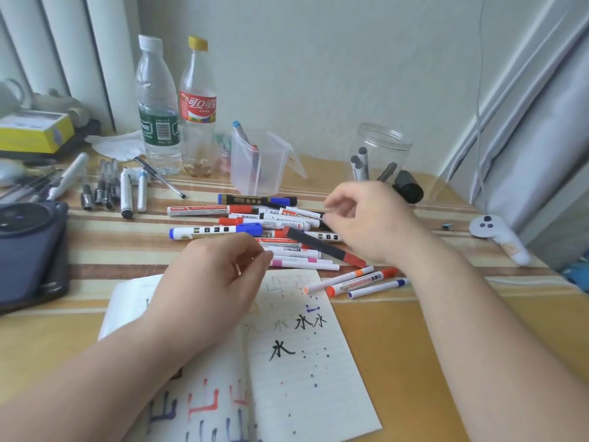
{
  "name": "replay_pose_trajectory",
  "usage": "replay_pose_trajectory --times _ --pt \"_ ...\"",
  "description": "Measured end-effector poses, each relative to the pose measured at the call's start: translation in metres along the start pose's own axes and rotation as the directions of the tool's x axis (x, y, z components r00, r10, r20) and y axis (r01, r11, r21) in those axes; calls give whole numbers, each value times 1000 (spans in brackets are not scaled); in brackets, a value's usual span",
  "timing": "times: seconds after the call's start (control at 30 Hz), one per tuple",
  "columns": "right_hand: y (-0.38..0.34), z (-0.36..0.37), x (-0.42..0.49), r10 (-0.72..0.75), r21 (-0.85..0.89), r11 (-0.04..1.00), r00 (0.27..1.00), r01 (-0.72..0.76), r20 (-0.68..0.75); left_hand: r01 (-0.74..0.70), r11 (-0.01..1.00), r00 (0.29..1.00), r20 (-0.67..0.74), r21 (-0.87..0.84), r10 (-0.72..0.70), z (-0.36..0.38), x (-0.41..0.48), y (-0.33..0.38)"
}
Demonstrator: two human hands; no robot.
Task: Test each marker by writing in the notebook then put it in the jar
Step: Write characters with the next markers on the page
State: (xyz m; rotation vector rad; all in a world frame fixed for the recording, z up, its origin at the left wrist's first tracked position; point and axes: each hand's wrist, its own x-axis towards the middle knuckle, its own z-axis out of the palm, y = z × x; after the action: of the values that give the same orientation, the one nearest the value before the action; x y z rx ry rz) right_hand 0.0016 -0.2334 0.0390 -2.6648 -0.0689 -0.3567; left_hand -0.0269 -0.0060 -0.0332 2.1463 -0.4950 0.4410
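Holds the left hand (pixel 216 282) over the open notebook (pixel 306 352), fingers loosely curled, nothing visible in its grasp. Reaches the right hand (pixel 366 221) over the pile of markers (pixel 223 231), thumb and forefinger drawn close; too blurred to tell whether anything is pinched. Has a dark marker with red ends (pixel 318 246) slanting between both hands, lower end under the right palm. Has the clear jar (pixel 379 145) just beyond the right hand, a few dark markers inside, black lid (pixel 409 188) beside it on the counter (pixel 398 346).
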Motion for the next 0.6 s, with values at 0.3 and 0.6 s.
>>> replay_pose_trajectory --times 0.3,0.6 --pt "6 30 -38 -81 11 996 912 83 402 99 995 995 4 7 -99 -2 2 0" --pt "10 33 -37 -138 -75 979 885 190 444 75 997 996 57 12 -75 -1 -1 3"
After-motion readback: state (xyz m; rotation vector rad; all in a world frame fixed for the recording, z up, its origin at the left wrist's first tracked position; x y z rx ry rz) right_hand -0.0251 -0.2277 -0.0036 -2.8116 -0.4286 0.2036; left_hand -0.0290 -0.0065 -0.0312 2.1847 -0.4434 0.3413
